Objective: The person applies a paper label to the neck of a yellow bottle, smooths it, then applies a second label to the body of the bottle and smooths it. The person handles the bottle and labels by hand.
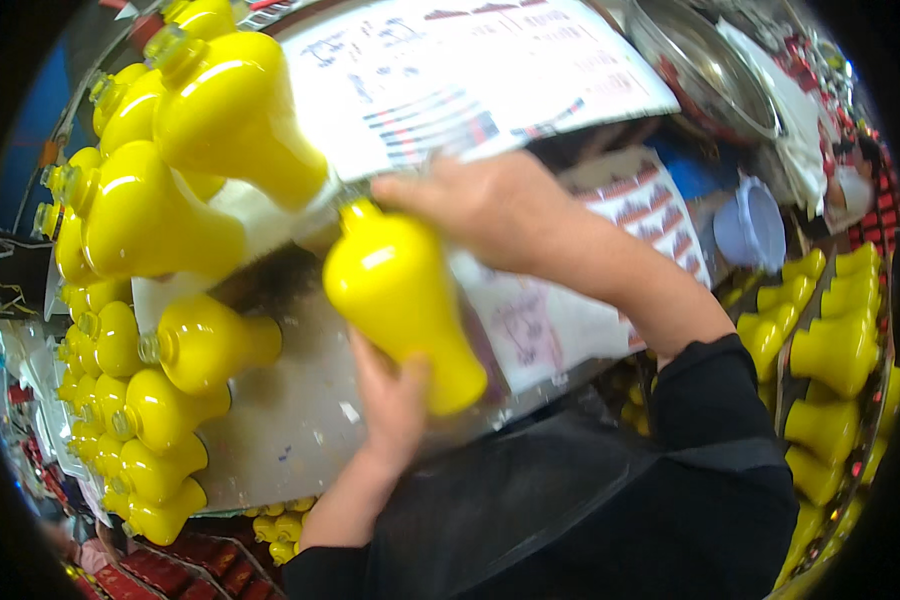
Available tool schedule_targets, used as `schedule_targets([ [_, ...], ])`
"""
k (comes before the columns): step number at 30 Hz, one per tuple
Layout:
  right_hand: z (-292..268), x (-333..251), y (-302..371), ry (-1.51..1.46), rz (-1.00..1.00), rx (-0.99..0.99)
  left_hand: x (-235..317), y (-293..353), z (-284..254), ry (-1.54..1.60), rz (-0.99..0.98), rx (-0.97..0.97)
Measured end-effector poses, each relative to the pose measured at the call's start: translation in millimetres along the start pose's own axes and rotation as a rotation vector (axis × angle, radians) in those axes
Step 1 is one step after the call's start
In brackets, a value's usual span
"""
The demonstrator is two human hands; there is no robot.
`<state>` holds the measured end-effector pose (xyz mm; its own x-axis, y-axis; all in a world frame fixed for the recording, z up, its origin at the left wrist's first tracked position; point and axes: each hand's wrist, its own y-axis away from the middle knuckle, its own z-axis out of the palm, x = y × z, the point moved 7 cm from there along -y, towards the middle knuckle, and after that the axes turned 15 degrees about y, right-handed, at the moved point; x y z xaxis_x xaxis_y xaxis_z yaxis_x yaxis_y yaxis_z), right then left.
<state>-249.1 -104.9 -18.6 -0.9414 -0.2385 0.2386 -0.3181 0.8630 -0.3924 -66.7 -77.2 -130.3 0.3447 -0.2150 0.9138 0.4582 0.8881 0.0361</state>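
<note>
Your left hand point(390, 400) cradles a yellow vase-shaped bottle point(400, 300) from beneath, grip clamped, steadying it while your right hand point(490, 205) pinches its neck; matching bottles point(160, 215) crowd the worktop point(290, 420).

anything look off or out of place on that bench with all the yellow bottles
Nothing looks spilled or broken. The yellow bottles at left lie heaped on their sides rather than standing. The left hand holds one bottle; the right hand is at its neck.

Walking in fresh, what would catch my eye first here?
The glossy yellow bottle at the centre, gripped from below by the left hand while the right hand works at its neck. Next, the heap of matching yellow bottles lying on the left, and another row standing at the right.
</note>
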Motion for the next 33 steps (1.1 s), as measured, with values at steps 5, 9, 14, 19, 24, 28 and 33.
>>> schedule_targets([
  [5,-30,51,119,-0.343,0.515,0.123,4,11,5,0.068,0.136,0.023],
  [9,-31,56,218,-0.441,0.805,-0.009,8,9,12,0.035,0.148,-0.023],
  [14,-30,-7,305,-0.323,0.877,0.030,8,5,9,-0.018,0.209,-0.023],
  [19,-39,-54,343,-0.069,0.737,0.128,6,4,8,-0.022,0.247,-0.036],
  [24,-40,-47,351,0.108,0.717,-0.028,9,3,9,-0.019,0.249,-0.047],
  [28,-35,-42,354,0.188,0.671,-0.177,7,4,6,-0.019,0.219,-0.013],
  [33,-22,-40,355,0.249,0.634,-0.172,6,3,8,0.039,0.223,-0.039],
])
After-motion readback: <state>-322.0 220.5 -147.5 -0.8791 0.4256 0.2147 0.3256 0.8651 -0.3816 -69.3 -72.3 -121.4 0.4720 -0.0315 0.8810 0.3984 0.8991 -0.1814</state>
